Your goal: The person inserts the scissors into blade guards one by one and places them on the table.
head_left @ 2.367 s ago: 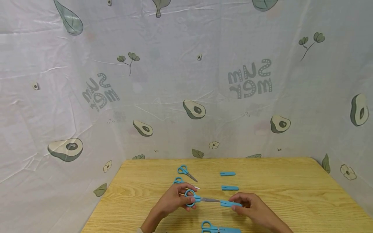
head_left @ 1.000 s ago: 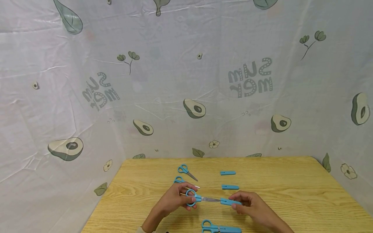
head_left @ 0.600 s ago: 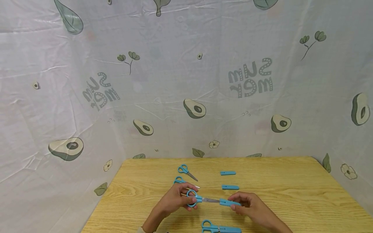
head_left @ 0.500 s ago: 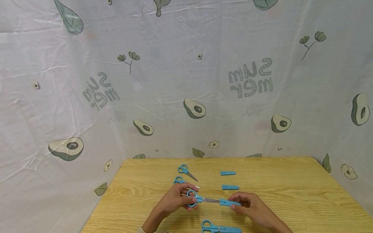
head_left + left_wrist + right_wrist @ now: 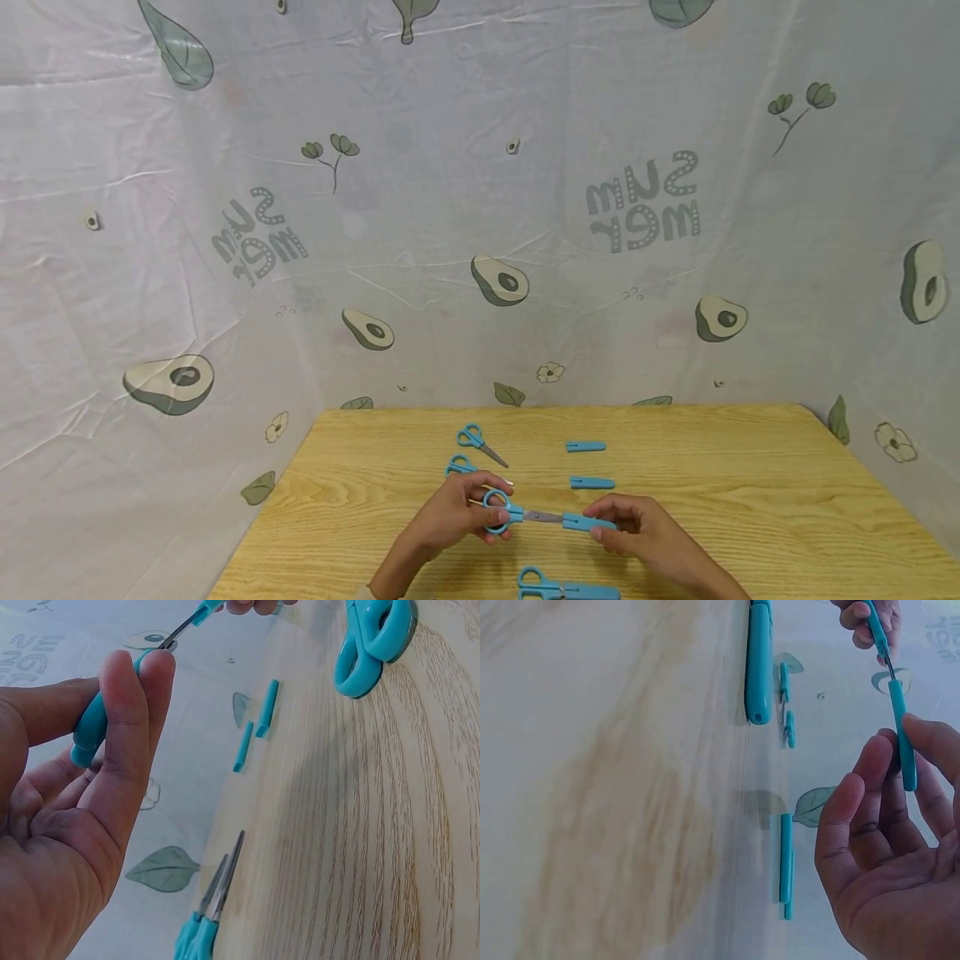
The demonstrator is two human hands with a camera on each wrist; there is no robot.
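Observation:
My left hand (image 5: 460,510) pinches the blue handles of a pair of scissors (image 5: 512,513), held above the table with the blades pointing right. My right hand (image 5: 636,530) pinches a blue blade cover (image 5: 581,522) between thumb and fingers. The blade tips are at the cover's mouth, with most of the metal still showing between handle and cover. In the right wrist view, the cover (image 5: 902,735) lines up with the scissors (image 5: 877,630). Both hands are raised clear of the wood, as the left wrist view also shows.
On the wooden table (image 5: 750,483), capped scissors (image 5: 566,585) lie at the near edge. Two bare scissors lie behind my left hand, the farther scissors (image 5: 482,444) fully visible. Two loose covers, a far cover (image 5: 586,447) and a nearer cover (image 5: 592,482), lie behind my right hand. A printed curtain (image 5: 420,208) hangs behind.
The cover has shifted slightly left and the scissors slightly right, so less blade shows between them. Both hands keep their grips; the things on the table stay put.

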